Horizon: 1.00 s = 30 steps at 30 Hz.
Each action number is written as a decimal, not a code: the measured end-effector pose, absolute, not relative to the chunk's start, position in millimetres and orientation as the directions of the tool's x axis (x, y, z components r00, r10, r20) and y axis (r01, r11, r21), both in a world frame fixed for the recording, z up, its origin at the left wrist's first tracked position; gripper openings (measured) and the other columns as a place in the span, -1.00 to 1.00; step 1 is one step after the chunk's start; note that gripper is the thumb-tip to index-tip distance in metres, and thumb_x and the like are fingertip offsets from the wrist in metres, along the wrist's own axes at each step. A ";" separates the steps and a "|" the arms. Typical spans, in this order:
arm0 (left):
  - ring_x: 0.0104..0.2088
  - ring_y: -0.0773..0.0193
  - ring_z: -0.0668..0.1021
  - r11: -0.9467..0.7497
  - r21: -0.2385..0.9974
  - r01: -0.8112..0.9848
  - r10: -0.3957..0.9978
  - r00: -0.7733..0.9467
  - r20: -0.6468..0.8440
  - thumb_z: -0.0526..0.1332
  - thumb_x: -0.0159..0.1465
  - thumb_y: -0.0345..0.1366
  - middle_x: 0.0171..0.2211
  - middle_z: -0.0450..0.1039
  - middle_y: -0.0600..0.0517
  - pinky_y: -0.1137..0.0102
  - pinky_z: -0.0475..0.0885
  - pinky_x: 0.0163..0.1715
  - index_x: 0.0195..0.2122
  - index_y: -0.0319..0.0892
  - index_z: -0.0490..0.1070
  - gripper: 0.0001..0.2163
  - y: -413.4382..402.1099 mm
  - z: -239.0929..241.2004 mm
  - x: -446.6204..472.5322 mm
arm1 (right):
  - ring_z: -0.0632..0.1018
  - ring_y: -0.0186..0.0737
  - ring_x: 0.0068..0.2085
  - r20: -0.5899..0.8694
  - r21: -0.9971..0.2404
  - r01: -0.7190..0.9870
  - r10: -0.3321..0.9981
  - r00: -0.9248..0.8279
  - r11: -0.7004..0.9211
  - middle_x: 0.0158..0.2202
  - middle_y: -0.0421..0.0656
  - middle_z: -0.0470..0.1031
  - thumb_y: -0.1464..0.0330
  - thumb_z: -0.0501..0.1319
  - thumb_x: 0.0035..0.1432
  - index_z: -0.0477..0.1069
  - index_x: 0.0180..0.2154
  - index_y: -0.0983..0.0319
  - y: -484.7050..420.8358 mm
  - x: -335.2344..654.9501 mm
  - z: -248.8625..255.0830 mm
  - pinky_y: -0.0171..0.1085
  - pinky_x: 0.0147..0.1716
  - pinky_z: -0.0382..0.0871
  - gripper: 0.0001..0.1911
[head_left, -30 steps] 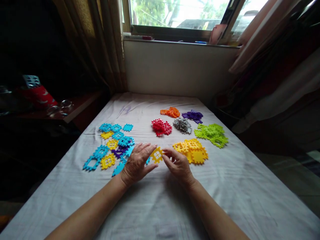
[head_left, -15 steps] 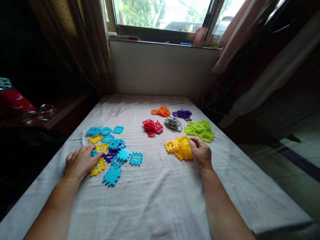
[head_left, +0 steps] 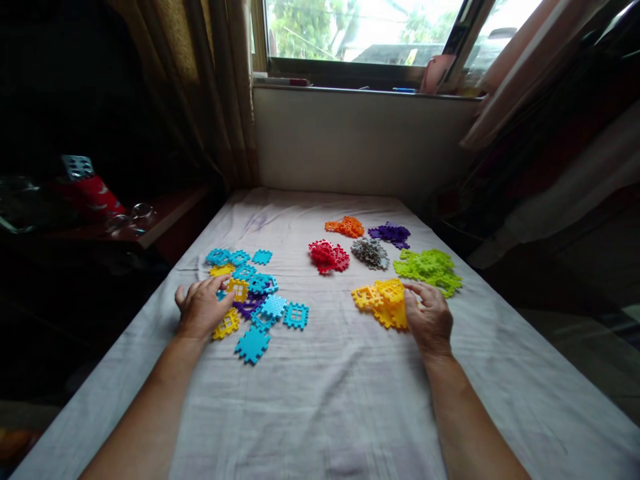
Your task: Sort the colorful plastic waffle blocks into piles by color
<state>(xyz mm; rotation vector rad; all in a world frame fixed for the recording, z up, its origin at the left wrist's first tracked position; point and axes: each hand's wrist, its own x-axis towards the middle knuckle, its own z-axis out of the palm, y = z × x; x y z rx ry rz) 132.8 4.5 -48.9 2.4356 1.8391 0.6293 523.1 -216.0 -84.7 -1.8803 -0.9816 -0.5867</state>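
Observation:
My left hand [head_left: 203, 308] is at the left pile, with its thumb and forefinger at the edge of a yellow window-patterned interlocking tile [head_left: 238, 289] that they seem to pinch. Around it lie several blue interlocking tiles [head_left: 253, 344], more yellow tiles [head_left: 227, 324] and a purple tile [head_left: 249, 307] partly covered by blue ones. My right hand [head_left: 431, 320] is at the right edge of a heap of yellow tiles [head_left: 390, 310], thumb and forefinger closed around the tiles there. The fingers hide part of that edge.
Sorted heaps of red [head_left: 329, 257], orange [head_left: 346, 227], grey [head_left: 370, 253], purple [head_left: 390, 233] and lime green tiles [head_left: 429, 269] lie farther back on the cloth-covered table [head_left: 310, 407]. Eyeglasses [head_left: 131, 219] rest on a side surface at left. A window [head_left: 357, 33] is ahead.
The view has turned a little to the left, so everything sits farther right. My left thumb and forefinger have come closer around the yellow tile. My right hand has shifted slightly toward me.

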 end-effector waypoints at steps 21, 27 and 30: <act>-0.27 0.25 0.61 -0.792 0.501 0.349 0.611 0.465 0.640 0.17 0.33 -0.11 -0.31 0.61 0.03 0.36 0.49 -0.16 -0.25 -0.09 0.51 -0.80 -48.6 -58.2 193.7 | 0.61 -0.25 -0.37 0.517 -0.686 0.704 0.802 0.297 0.182 -0.33 -0.18 0.65 0.27 0.23 0.21 0.53 -0.17 0.15 -146.9 359.0 -48.0 -0.29 -0.30 0.49 -0.81; -0.04 0.09 0.57 -0.695 0.374 0.613 0.708 0.496 0.503 0.16 0.30 -0.03 -0.06 0.59 -0.07 0.22 0.43 0.04 -0.03 -0.10 0.51 -0.66 -2.0 -53.5 162.4 | 0.57 -0.27 -0.44 0.533 -0.708 0.700 0.721 0.443 0.094 -0.40 -0.18 0.63 0.21 0.17 0.22 0.55 -0.33 0.16 -162.0 399.5 -44.9 -0.32 -0.36 0.44 -0.77; 0.04 -0.09 0.52 -0.460 0.226 0.859 0.850 0.352 0.391 0.13 0.27 -0.06 0.02 0.53 -0.21 0.06 0.37 0.09 -0.01 -0.17 0.52 -0.61 36.7 -54.8 132.1 | 0.58 -0.21 -0.44 0.527 -0.723 0.687 0.587 0.614 -0.070 -0.41 -0.14 0.64 0.10 0.15 0.18 0.56 -0.31 0.17 -184.4 443.3 -45.7 -0.29 -0.38 0.44 -0.67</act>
